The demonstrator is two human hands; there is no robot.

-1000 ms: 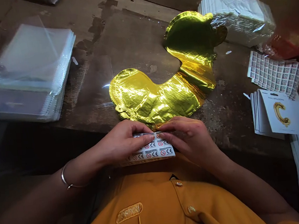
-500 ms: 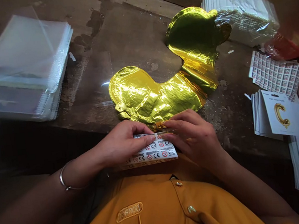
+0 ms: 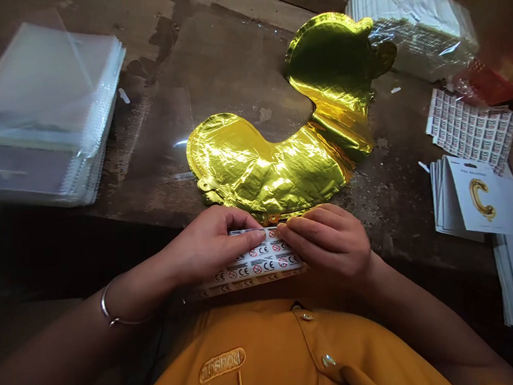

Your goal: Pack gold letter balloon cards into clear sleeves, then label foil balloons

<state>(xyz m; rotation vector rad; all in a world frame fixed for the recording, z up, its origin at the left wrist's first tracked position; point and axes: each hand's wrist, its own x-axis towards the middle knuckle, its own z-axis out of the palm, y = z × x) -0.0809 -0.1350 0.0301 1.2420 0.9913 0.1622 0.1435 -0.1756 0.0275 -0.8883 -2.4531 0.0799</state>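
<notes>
A sheet of stickers (image 3: 257,269) printed with CE marks and red warning circles is held at the table's front edge. My left hand (image 3: 216,242) grips it from the left, thumb pressed on its top. On the right, my right hand (image 3: 333,236) is closed, with thumb and forefinger pinched at the sheet's upper right corner. Whether a single sticker is between those fingertips cannot be made out. Just beyond both hands lies a flat gold foil balloon (image 3: 267,167), curved like a C, its near edge close to my fingers.
A stack of clear plastic bags (image 3: 48,97) lies at the left. Folded cards with a gold C (image 3: 481,195) stand at the right, near more sticker sheets (image 3: 472,126). Behind them are a plastic-wrapped white stack (image 3: 413,26) and something red (image 3: 503,75).
My right hand's fingers have drawn together and curled in at the sheet's upper right corner, slightly away from the balloon's edge. My left hand and the balloon have stayed put.
</notes>
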